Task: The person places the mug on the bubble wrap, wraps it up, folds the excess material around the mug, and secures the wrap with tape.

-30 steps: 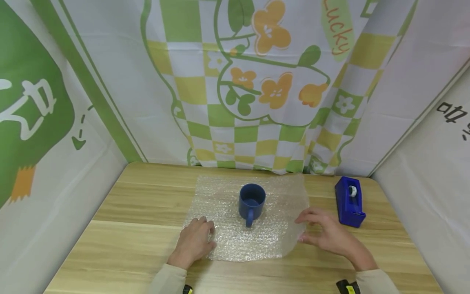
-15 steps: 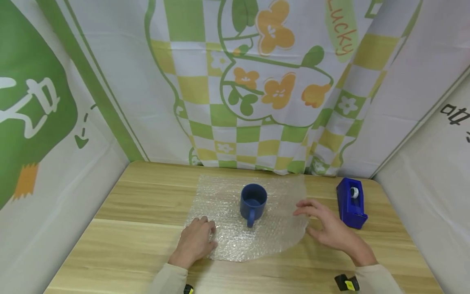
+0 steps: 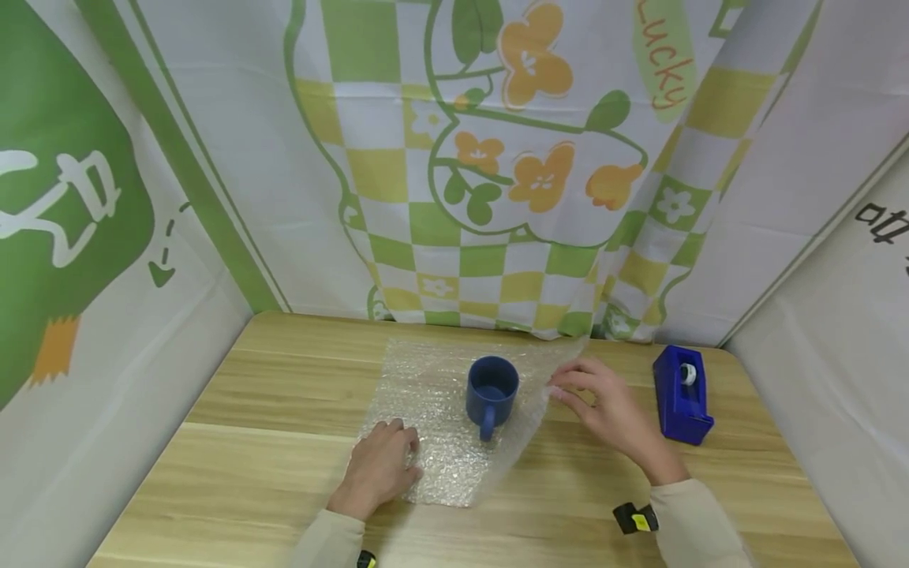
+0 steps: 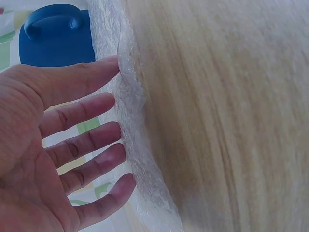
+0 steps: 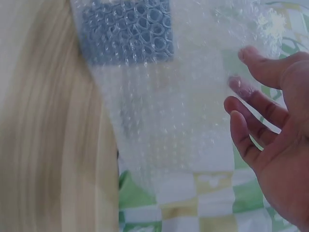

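Observation:
A blue mug (image 3: 491,390) stands upright on a sheet of clear bubble wrap (image 3: 426,386), its handle pointing to the near side. My right hand (image 3: 607,410) pinches the sheet's right edge between thumb and index finger, holding that side raised off the table beside the mug. Through the lifted bubble wrap (image 5: 169,106) in the right wrist view, the mug (image 5: 125,34) shows blurred. My left hand (image 3: 379,469) rests on the near left part of the sheet. In the left wrist view its fingers (image 4: 87,137) are spread, with the tips touching the wrap.
A blue tape dispenser (image 3: 683,394) with a roll in it stands at the right of the wooden table (image 3: 270,457). Behind the table hangs a green and yellow checked curtain (image 3: 490,197). Printed fabric walls close off both sides.
My right hand shifted along the sheet's right edge, then took hold and lifted it leftward toward the mug. The left hand and the mug stay in place.

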`<control>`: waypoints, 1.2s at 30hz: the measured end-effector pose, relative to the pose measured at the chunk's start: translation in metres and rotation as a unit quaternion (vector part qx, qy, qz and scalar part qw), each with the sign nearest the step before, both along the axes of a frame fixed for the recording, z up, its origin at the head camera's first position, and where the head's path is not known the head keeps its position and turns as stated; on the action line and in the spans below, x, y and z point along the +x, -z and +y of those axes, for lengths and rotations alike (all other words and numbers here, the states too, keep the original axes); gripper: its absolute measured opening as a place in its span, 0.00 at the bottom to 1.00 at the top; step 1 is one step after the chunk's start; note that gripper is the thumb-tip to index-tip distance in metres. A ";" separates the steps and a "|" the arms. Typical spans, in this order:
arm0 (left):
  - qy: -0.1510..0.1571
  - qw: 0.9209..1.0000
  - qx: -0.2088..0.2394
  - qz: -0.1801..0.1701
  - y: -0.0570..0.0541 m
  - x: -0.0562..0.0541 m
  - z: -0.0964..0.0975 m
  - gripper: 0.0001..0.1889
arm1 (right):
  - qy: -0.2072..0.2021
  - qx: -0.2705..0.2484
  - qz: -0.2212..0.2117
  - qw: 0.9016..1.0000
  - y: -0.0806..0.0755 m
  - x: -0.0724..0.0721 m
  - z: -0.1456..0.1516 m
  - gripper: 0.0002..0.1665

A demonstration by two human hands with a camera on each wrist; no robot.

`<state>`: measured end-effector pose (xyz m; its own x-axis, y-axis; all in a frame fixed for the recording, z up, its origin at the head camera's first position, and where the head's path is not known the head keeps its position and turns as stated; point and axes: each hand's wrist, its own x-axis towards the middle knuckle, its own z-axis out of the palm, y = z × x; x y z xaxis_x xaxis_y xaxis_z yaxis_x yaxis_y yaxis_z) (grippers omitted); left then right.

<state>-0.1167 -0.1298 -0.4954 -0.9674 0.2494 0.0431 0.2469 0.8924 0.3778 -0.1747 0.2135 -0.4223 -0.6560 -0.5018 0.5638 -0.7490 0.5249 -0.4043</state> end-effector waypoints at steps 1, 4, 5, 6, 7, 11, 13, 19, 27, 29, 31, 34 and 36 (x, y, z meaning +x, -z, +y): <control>0.000 1.000 0.000 0.001 0.000 0.000 0.000 0.15 | 0.001 -0.003 0.007 1.000 -0.001 -0.002 -0.004 0.14; 0.001 1.000 0.001 0.003 0.001 0.000 -0.001 0.15 | 0.004 -0.014 0.023 1.000 -0.004 -0.010 -0.017 0.12; 0.001 1.000 0.001 0.003 0.001 0.000 -0.001 0.15 | 0.006 -0.016 0.025 1.000 -0.004 -0.012 -0.021 0.10; 0.001 1.000 0.001 0.003 0.000 0.000 -0.001 0.15 | 0.009 -0.016 0.025 1.000 -0.004 -0.014 -0.025 0.09; 0.000 1.000 0.001 0.002 0.000 0.000 -0.001 0.15 | 0.012 -0.016 0.024 1.000 -0.004 -0.017 -0.029 0.08; 0.000 1.000 0.001 0.003 0.000 0.000 -0.001 0.15 | 0.025 -0.011 0.013 1.000 -0.004 -0.025 -0.046 0.05; 0.000 1.000 0.002 0.006 0.000 0.000 -0.001 0.14 | 0.033 -0.010 0.009 0.999 -0.004 -0.029 -0.055 0.04; -0.001 1.000 0.003 0.002 0.000 0.000 -0.001 0.15 | 0.066 0.002 0.005 0.998 -0.001 -0.040 -0.075 0.07; -0.002 1.000 -0.001 -0.003 -0.002 0.001 -0.001 0.15 | 0.077 0.029 -0.057 0.995 0.002 -0.051 -0.093 0.06; -0.001 1.000 0.000 -0.004 -0.002 0.001 -0.001 0.15 | 0.083 0.040 -0.075 0.993 0.003 -0.053 -0.096 0.05; -0.001 1.000 0.001 -0.003 -0.002 0.001 -0.001 0.15 | 0.086 0.052 -0.086 0.991 0.004 -0.055 -0.099 0.05; 0.000 1.000 0.004 -0.004 -0.002 0.001 -0.001 0.15 | 0.091 0.068 -0.095 0.989 0.007 -0.058 -0.103 0.04; 0.000 1.000 0.006 -0.004 -0.002 0.001 -0.001 0.15 | 0.092 0.075 -0.098 0.988 0.008 -0.060 -0.106 0.04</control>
